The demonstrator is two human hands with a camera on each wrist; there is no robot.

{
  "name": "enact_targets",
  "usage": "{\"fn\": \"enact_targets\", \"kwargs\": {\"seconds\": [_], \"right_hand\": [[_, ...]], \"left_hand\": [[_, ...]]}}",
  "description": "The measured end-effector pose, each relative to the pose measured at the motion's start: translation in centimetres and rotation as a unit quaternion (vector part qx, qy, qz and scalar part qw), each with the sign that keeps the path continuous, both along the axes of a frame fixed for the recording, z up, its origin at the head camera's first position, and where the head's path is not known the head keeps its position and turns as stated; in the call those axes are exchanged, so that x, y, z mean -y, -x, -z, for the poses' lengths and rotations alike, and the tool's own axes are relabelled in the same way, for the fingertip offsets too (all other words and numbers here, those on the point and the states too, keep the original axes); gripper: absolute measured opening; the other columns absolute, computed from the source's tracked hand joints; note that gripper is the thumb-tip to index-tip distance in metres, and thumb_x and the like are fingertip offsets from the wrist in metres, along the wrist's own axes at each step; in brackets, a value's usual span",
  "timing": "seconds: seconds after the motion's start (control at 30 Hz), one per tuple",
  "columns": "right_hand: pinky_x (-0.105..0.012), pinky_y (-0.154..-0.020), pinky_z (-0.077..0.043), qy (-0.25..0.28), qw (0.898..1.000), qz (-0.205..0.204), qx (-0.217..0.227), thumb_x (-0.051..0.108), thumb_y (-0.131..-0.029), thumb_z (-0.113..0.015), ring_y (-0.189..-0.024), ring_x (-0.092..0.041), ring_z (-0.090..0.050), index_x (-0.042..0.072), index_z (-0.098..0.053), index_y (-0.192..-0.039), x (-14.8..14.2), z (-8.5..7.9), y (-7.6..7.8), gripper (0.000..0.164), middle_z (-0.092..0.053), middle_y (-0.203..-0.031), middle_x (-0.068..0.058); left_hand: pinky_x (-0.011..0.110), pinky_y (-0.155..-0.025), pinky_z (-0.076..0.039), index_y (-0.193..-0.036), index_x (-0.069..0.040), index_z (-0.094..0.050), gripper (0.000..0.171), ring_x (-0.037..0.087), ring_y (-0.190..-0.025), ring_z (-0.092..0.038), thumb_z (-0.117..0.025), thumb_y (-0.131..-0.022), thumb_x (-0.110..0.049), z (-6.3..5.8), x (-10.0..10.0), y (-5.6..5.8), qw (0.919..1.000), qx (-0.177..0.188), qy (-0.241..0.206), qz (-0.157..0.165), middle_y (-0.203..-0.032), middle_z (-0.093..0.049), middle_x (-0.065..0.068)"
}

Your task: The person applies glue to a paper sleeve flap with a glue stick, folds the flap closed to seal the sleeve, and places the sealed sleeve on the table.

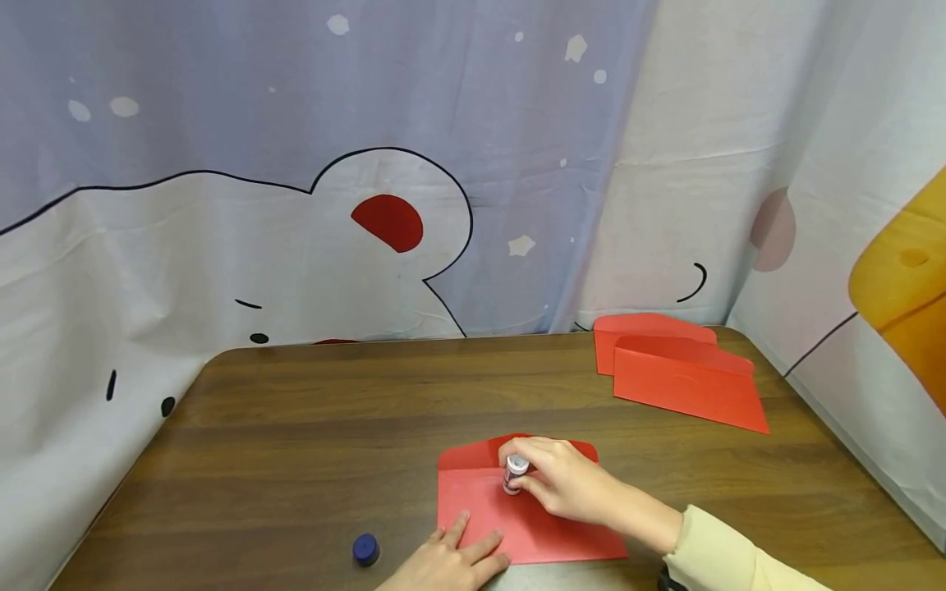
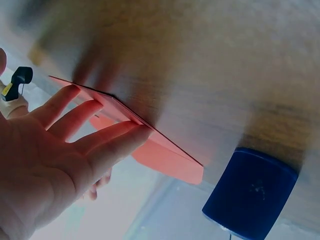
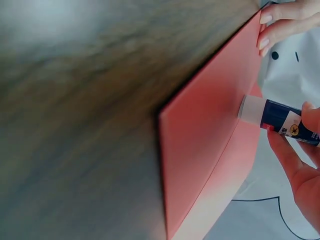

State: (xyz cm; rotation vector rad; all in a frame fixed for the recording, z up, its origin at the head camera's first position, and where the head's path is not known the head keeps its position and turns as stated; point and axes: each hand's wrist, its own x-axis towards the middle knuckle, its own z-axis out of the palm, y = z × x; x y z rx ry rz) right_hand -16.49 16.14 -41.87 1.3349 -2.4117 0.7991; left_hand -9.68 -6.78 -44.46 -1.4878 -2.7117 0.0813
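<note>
A red envelope (image 1: 547, 533) lies on the wooden table with its flap (image 1: 466, 456) folded out away from the person. My right hand (image 1: 572, 484) grips a glue stick (image 1: 515, 474) between thumb and fingers. In the right wrist view the white end of the glue stick (image 3: 252, 109) meets the envelope close to the flap's fold. My left hand (image 1: 447, 562) rests with spread, straight fingers on the envelope's near left corner, and the left wrist view shows those fingers (image 2: 112, 140) on the paper's edge. Left of that hand, a blue cap (image 1: 365, 549) stands on the table.
Two more red envelopes (image 1: 687, 373) overlap at the table's far right corner. A patterned curtain (image 1: 296, 263) hangs behind the table (image 1: 296, 443) and along its sides.
</note>
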Motion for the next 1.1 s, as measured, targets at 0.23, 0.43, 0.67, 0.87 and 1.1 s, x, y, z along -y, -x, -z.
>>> {"fn": "enact_targets", "kwargs": {"seconds": [0.23,0.43,0.67,0.87,1.1], "right_hand": [[-0.013,-0.076,-0.047,0.016,1.0,0.007,-0.012,0.002,-0.08,-0.072,-0.082,0.0,-0.059,0.015,-0.057,-0.103,-1.9,-0.2,-0.5,0.031,-0.062,-0.085,0.011],[-0.013,-0.076,-0.046,0.022,1.0,0.009,-0.013,0.0,-0.081,-0.071,-0.08,-0.001,-0.057,0.016,-0.057,-0.104,-1.9,-0.1,-0.6,0.031,-0.062,-0.087,0.009],[-0.015,-0.077,-0.048,0.032,0.999,-0.004,-0.015,0.001,-0.08,-0.073,-0.081,-0.002,-0.058,0.012,-0.058,-0.101,-0.1,0.4,-0.5,0.029,-0.064,-0.089,0.007],[-0.015,-0.078,-0.05,0.019,1.0,-0.002,-0.013,0.003,-0.081,-0.073,-0.085,-0.003,-0.061,0.009,-0.059,-0.103,-0.1,0.5,-0.7,0.027,-0.063,-0.092,0.006],[-0.011,-0.077,-0.045,0.015,1.0,-0.004,-0.017,0.0,-0.08,-0.072,-0.081,0.001,-0.059,0.014,-0.056,-0.102,-1.8,0.0,-0.9,0.031,-0.06,-0.086,0.01]], "left_hand": [[0.042,-0.076,-0.056,-0.129,-0.029,-0.058,0.045,0.038,-0.116,-0.06,-0.053,-0.091,-0.053,-0.3,-0.1,0.2,0.9977,0.065,0.004,-0.018,-0.135,-0.058,-0.006],[0.042,-0.077,-0.056,-0.131,-0.029,-0.057,0.046,0.038,-0.118,-0.059,-0.053,-0.091,-0.053,-0.2,0.0,0.1,0.9978,0.061,0.014,-0.018,-0.136,-0.057,-0.006],[0.041,-0.076,-0.056,-0.13,-0.029,-0.058,0.045,0.037,-0.117,-0.059,-0.054,-0.091,-0.052,-0.2,-0.1,0.0,0.9991,0.038,0.016,-0.013,-0.136,-0.057,-0.006],[0.04,-0.076,-0.056,-0.129,-0.029,-0.059,0.047,0.039,-0.116,-0.06,-0.054,-0.09,-0.054,-0.4,-0.2,0.1,0.9987,0.048,0.009,-0.018,-0.135,-0.058,-0.007],[0.042,-0.075,-0.056,-0.127,-0.027,-0.061,0.048,0.041,-0.115,-0.06,-0.056,-0.089,-0.055,-0.5,-0.1,0.1,0.998,0.06,-0.013,-0.014,-0.133,-0.058,-0.006]]}}
